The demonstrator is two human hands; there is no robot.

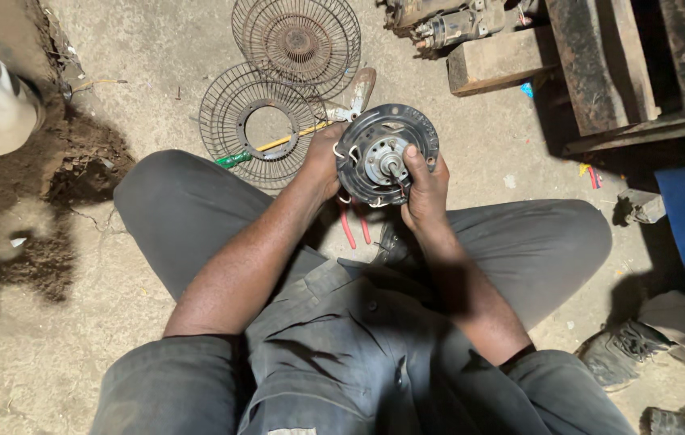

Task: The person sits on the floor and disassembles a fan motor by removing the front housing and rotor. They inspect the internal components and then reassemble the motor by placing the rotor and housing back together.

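I hold a round dark fan motor (379, 129) up in front of me with both hands, its face and short metal shaft turned toward me. My left hand (322, 161) grips its left rim. My right hand (425, 187) grips the lower right rim, thumb pressed near the shaft. Thin wires curl off the motor's left and bottom edge. Red-handled pliers (349, 229) lie on the ground under the motor, between my knees.
Two rusty wire fan guards (234, 121) (298, 40) lie on the concrete ahead, with a green-and-yellow screwdriver (266, 149) across the near one. A wooden block (496, 58) and dark machine parts sit at the back right. Another person's shoe (620, 354) is at the right. Loose dirt is piled left.
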